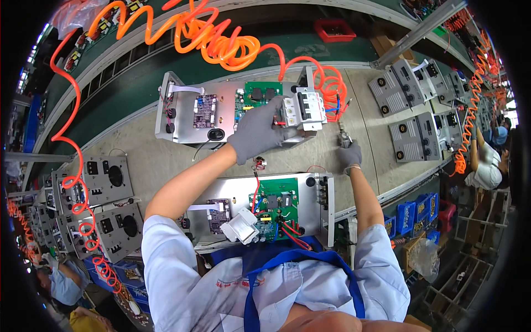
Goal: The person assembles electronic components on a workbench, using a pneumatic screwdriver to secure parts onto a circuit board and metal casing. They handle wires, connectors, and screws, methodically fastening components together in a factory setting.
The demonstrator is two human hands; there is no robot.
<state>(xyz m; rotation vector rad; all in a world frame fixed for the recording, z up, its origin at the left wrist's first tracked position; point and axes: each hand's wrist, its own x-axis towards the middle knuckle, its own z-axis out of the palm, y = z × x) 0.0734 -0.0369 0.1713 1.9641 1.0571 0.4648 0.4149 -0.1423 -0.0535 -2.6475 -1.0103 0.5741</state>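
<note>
My left hand [257, 131], in a grey glove, is closed around the near end of a white multi-pole circuit breaker [310, 108] with black switches. The breaker sits over the right end of an open metal chassis [182, 128], which carries a green circuit board [255, 93] and a small purple board [205, 110]. To the right, my gloved right hand [349, 155] grips a small metal air tool [344, 138] near the coiled orange hose [332, 83]; its exact kind is unclear. Closer to me lies a second open chassis [310, 213] with a green board and a white block-shaped component [240, 226].
Grey front-panelled units stand at right [410, 135] and left [108, 229]. Orange coiled hoses [221, 44] hang over the far side. A red tray [335, 30] lies on the green surface beyond. Blue bins [406, 217] are at lower right. Other people work at both edges.
</note>
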